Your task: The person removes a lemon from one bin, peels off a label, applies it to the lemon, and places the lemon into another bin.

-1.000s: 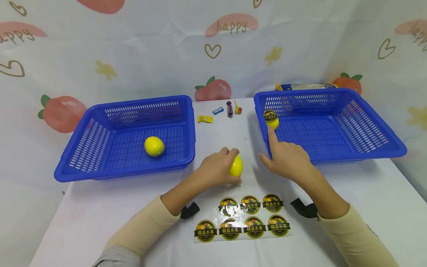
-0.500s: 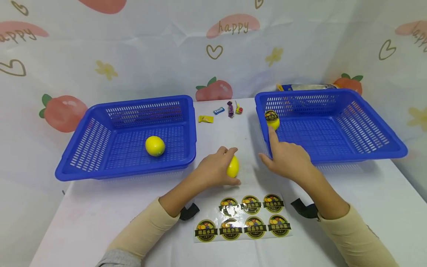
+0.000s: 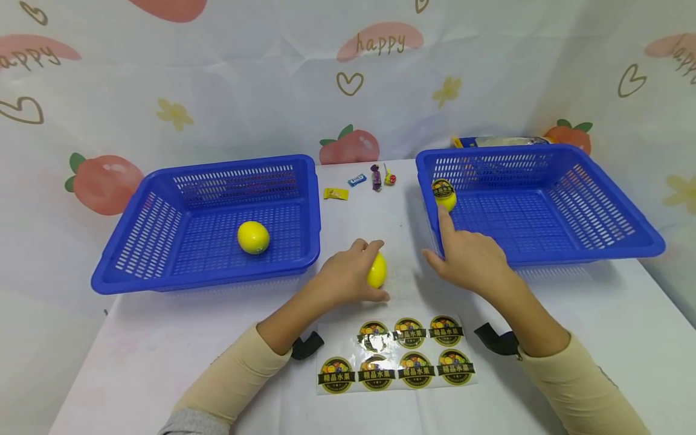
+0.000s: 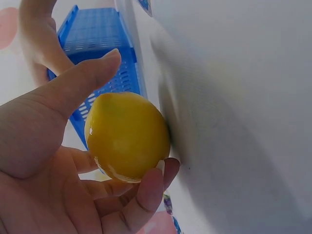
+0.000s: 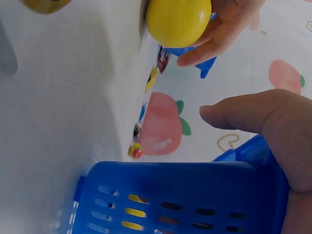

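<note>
In the head view, my left hand has its fingers curled round a yellow lemon low over the table, between two blue baskets. Seen from the left wrist, fingertips touch the lemon from below while the thumb stands off its skin. My right hand reaches over the near-left rim of the right basket. Its index finger is straight and touches a lemon bearing a round black-and-gold sticker. The thumb is spread outside that basket; the other fingers are mostly hidden.
One plain lemon lies in the left basket. A sheet of round fruit stickers lies at the front. Behind are a yellow candy, blue candy, purple candy and lollipop. A packet sits behind the right basket.
My left hand has moved slightly to the left with the lemon. The right hand and the stickered lemon have stayed in place.
</note>
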Demonstrator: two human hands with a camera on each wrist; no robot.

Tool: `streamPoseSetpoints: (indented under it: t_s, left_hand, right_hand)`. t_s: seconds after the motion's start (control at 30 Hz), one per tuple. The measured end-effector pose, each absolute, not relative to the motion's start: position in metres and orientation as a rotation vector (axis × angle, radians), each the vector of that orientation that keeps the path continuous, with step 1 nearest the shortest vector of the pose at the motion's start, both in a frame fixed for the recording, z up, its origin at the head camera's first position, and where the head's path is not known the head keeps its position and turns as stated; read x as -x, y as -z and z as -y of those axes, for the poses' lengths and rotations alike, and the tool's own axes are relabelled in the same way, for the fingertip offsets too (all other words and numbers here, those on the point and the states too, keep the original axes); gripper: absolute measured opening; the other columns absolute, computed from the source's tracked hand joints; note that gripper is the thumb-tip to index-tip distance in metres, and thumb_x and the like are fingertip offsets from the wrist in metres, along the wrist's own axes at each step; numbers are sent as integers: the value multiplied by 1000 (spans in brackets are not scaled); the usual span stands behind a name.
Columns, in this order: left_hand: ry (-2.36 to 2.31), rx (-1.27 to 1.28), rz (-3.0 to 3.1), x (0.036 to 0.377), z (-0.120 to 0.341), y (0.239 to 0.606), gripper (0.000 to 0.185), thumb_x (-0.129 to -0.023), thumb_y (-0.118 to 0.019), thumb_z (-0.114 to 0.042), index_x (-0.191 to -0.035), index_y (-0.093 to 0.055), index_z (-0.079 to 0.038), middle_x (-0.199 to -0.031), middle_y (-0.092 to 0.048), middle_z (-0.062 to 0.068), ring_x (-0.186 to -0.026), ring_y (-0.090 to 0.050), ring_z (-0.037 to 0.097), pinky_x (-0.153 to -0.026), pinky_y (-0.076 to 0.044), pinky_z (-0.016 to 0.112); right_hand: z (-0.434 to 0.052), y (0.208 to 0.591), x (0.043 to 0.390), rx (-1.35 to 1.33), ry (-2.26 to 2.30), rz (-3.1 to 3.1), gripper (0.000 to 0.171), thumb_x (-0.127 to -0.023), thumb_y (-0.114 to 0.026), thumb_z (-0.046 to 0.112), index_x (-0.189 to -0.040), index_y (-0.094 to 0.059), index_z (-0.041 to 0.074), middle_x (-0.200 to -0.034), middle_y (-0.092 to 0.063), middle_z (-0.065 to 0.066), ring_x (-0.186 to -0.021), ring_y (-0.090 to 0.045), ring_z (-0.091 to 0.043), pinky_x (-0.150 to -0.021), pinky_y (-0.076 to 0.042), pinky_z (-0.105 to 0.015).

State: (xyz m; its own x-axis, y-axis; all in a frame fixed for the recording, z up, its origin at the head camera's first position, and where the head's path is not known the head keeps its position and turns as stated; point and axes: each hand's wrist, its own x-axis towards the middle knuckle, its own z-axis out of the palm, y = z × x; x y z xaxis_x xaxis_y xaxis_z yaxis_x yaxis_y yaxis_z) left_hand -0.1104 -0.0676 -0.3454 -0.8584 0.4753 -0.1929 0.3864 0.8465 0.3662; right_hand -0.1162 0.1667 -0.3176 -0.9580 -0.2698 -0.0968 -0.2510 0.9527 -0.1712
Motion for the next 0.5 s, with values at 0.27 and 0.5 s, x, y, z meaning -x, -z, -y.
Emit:
streamPoseSetpoints:
  t_s: [0.27,0.5]
  left_hand:
    - [-459,-621,-2749,110,71,344,99,-76,-84,-51,-154,-36,-15,-137,-50,17,-84,-63,27,-71,-56,37]
    - [-468,-577,-2751,107,76,345,100,-75,-85,-51,-154,-36,-16,-138,-50,16,-90,-64,30,-76,-57,39]
  right_hand:
    - [-166,317,116,402,240,-2985,93,-96,-61,43,-157,-10,-6,-59,-52,-5,-53,-54,-26,-48,-46,-44]
    - [-167,318,117,409,244,-2989,92,-96,-61,42,-156,-12,-6,-61,-53,-6,-56,-57,-28,-50,-47,-48]
